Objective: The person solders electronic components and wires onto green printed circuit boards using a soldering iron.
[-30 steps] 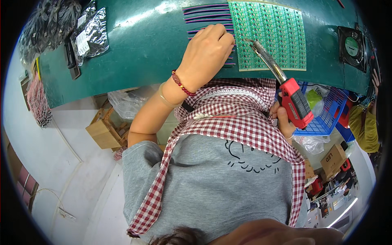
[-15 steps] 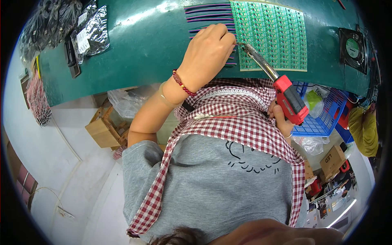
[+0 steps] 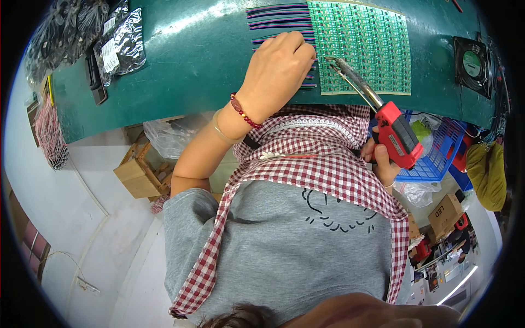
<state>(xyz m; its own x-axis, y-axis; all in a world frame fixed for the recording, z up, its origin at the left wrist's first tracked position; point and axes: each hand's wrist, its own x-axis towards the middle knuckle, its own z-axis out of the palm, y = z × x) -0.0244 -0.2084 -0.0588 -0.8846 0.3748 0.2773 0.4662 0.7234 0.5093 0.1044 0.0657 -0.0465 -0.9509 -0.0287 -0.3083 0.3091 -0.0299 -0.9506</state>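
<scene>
A green circuit board panel (image 3: 363, 49) with many small repeated boards lies on the green worktable. Along its left edge, thin multicoloured wires (image 3: 279, 23) are laid in rows. My left hand (image 3: 281, 68) is closed in a pinch over these wires, fingertips at the panel's edge; what they pinch is hidden under the hand. From below the table edge, my right hand (image 3: 383, 161) grips a red and black soldering gun (image 3: 398, 134). Its metal tip points up and left, over the panel's left part, a little right of my left fingertips.
A black fan (image 3: 473, 66) stands at the table's right. Silvery and dark plastic bags (image 3: 123, 44) lie at the left, beside a black tool (image 3: 94, 79). Bundled red and white wires (image 3: 50, 131) hang off the left end. Below the right edge is a blue basket (image 3: 432, 164).
The soldering gun has moved slightly right and down, its tip now away from my left fingertips. My right hand has shifted with it. The left hand has hardly moved.
</scene>
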